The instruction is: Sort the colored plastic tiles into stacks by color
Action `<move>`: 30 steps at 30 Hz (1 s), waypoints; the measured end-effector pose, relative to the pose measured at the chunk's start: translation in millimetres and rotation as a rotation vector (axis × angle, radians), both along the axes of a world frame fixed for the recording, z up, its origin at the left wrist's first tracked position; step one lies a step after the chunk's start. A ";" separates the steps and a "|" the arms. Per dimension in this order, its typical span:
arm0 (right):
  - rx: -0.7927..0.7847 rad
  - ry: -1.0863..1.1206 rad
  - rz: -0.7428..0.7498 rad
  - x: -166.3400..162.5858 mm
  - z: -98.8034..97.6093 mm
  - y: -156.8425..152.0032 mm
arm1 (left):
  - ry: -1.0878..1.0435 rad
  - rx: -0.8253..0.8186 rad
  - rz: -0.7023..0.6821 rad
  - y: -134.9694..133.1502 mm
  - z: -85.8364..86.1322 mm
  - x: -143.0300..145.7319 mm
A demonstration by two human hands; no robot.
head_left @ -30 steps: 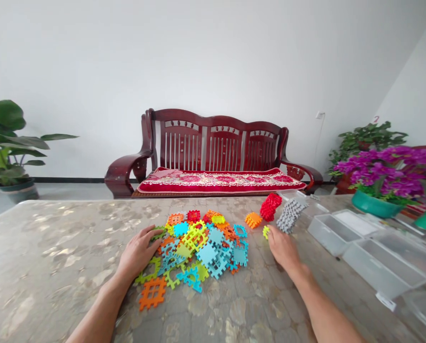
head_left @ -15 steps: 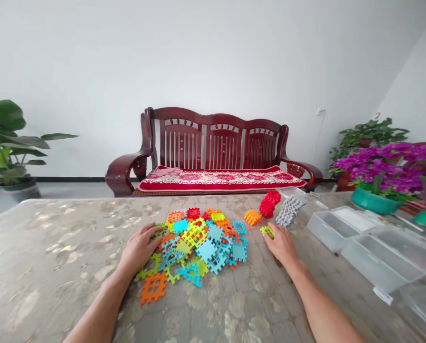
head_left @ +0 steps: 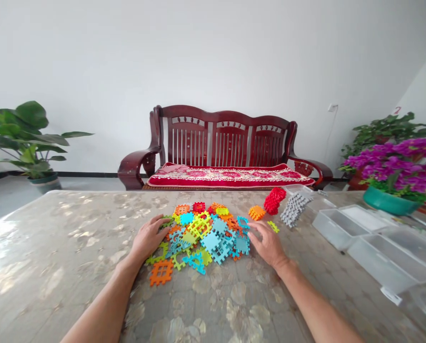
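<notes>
A loose pile of notched plastic building tiles (head_left: 210, 242) in blue, lime, orange and red lies on the table before me. At its left edge rests my left hand (head_left: 149, 242), fingers apart, with the fingertips by a green tile (head_left: 167, 220). On the opposite side, my right hand (head_left: 269, 244) is open and curved, its fingertips close to a blue window-like tile (head_left: 242, 219); contact is not clear. Just beyond the right hand, a lime tile (head_left: 273, 226) lies alone. An orange window tile (head_left: 161, 272) sits at the pile's near left corner.
Behind the right hand stand an orange stack (head_left: 256, 212), a red stack (head_left: 274, 200) and a grey stack (head_left: 295, 208) of tiles. Clear plastic boxes (head_left: 373, 259) and a teal pot (head_left: 389, 201) of purple flowers occupy the right. A wooden bench (head_left: 230, 116) stands beyond the table.
My right hand has let go of the lime tile, leaving it on the table, and moved left to the pile. My left hand stays at the pile; the view has shifted slightly.
</notes>
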State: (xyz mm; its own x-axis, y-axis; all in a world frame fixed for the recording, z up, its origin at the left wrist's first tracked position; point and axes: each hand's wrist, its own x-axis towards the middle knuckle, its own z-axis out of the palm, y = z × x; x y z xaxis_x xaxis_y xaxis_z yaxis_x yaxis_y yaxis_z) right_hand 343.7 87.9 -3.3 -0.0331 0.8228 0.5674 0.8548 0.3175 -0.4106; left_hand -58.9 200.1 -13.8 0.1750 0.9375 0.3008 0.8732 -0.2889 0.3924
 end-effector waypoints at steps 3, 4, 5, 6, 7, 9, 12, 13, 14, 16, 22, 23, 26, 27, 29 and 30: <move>0.001 -0.064 0.111 -17.6 1.9 -3.3 | 0.011 -0.015 -0.007 -1.1 2.6 0.4; -0.006 -0.085 0.136 -20.8 2.1 -4.2 | 0.013 -0.016 -0.010 -1.2 2.8 0.6; -0.019 -0.097 0.155 -22.8 2.1 -4.8 | 0.011 -0.012 -0.011 -1.1 2.5 0.7; -0.034 -0.101 0.169 -23.8 1.9 -5.3 | 0.006 -0.006 -0.011 -0.9 1.8 0.7; -0.047 -0.100 0.179 -24.1 1.5 -5.5 | -0.001 0.003 -0.012 -0.5 0.8 0.6; -0.055 -0.097 0.189 -24.0 0.7 -5.8 | -0.013 0.014 -0.016 0.6 -1.5 0.3; -0.042 -0.105 0.202 -24.6 1.1 -6.7 | -0.006 0.013 -0.027 1.4 -3.4 0.4; -0.039 -0.107 0.206 -24.9 1.9 -7.3 | 0.002 0.009 -0.033 1.3 -3.2 0.7; -0.036 -0.110 0.209 -25.2 2.8 -8.0 | 0.010 0.003 -0.038 1.0 -2.6 1.2; -0.028 -0.107 0.203 -25.1 4.6 -9.4 | 0.021 -0.010 -0.042 -0.3 -0.6 2.6; 0.046 -0.055 0.108 -31.2 8.2 -4.8 | 0.051 -0.030 -0.041 -4.0 3.9 5.9; 0.055 -0.049 0.099 -36.0 10.1 -1.9 | 0.056 -0.033 -0.041 -4.2 3.9 6.0; 0.040 -0.055 0.100 -60.4 21.6 8.9 | 0.054 -0.035 -0.029 -4.8 3.5 5.9; 0.026 -0.068 0.099 -71.2 27.0 12.7 | 0.050 -0.031 -0.024 -5.0 3.4 5.9; -0.008 -0.119 0.079 -95.0 38.4 19.3 | 0.041 -0.022 -0.017 -5.3 3.3 5.8; -0.026 -0.160 0.067 -107.2 43.6 21.8 | 0.037 -0.021 -0.017 -5.4 3.4 5.8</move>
